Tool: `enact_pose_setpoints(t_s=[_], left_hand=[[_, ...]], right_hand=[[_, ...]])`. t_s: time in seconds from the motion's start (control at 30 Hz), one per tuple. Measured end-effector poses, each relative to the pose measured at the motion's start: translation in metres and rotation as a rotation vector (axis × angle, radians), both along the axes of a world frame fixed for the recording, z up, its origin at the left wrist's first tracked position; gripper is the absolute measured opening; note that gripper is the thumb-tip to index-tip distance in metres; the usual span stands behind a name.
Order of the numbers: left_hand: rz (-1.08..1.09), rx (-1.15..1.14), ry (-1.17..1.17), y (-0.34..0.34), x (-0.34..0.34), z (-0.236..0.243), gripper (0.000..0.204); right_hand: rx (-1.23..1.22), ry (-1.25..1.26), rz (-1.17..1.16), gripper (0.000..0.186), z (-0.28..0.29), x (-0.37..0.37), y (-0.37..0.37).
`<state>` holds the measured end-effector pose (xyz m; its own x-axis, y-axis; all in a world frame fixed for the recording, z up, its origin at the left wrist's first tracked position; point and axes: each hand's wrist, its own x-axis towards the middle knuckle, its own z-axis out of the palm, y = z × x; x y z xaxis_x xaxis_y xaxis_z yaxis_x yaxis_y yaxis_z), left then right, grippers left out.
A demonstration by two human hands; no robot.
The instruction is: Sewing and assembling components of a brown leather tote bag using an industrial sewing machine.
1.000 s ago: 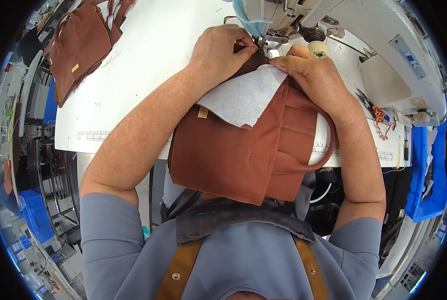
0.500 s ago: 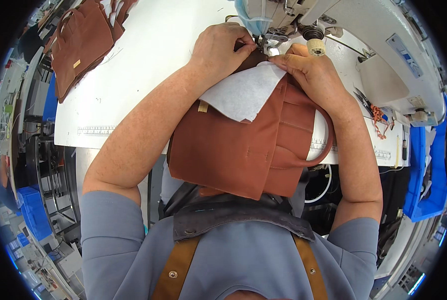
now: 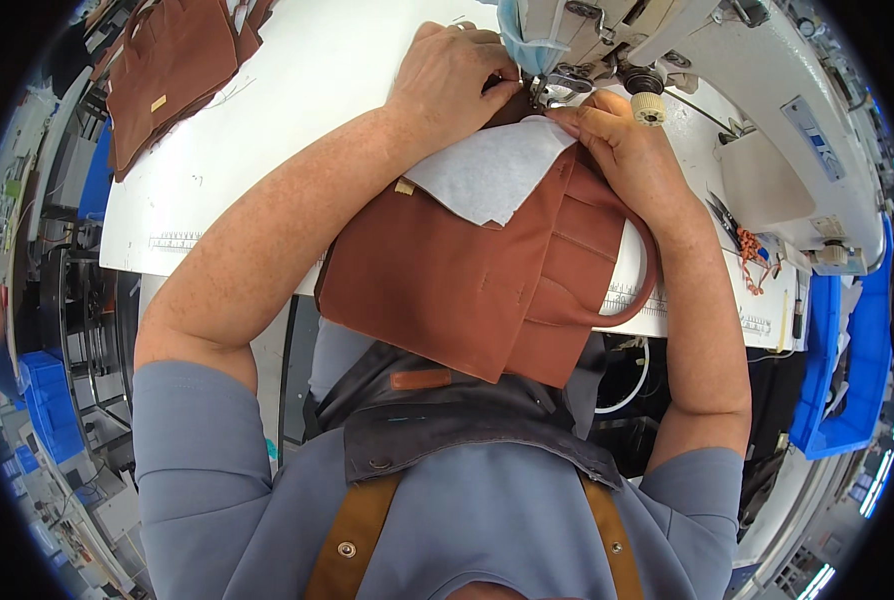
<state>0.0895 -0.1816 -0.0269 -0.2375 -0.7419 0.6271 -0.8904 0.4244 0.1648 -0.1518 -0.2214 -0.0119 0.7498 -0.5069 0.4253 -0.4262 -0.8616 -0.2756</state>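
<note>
A reddish-brown leather bag piece (image 3: 437, 280) with a looped handle (image 3: 647, 270) hangs over the table's front edge. A whitish lining flap (image 3: 492, 175) lies folded out on top of it. My left hand (image 3: 457, 80) pinches the dark far edge of the work, left of the sewing machine's needle area (image 3: 539, 95). With thumb and fingers closed, my right hand (image 3: 612, 135) grips the edge of the bag piece by the flap's upper corner. The edge right under the presser foot is partly hidden by the machine head and my fingers.
The white sewing machine (image 3: 797, 130) fills the upper right. Stacked brown bag pieces (image 3: 167, 80) lie at the far left of the white table (image 3: 297, 60). Scissors (image 3: 724, 215) and orange threads (image 3: 754, 255) rest at the right. A blue bin (image 3: 842, 350) stands beyond them.
The bag piece has turned slightly, its near end swinging left and away from me. Both hands keep their hold beside the needle. The whole view has shifted a little.
</note>
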Motion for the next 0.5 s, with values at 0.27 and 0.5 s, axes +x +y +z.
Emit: enact_pose_setpoints(t_s=[0.27, 0.5], left_hand=[[-0.027, 0.443, 0.276, 0.030, -0.011, 0.023, 0.026], [0.064, 0.419, -0.199, 0.051, -0.028, 0.038, 0.065]], right_hand=[[0.038, -0.051, -0.002, 0.019, -0.001, -0.001, 0.001], [0.158, -0.028, -0.105, 0.028, 0.016, 0.009, 0.032]])
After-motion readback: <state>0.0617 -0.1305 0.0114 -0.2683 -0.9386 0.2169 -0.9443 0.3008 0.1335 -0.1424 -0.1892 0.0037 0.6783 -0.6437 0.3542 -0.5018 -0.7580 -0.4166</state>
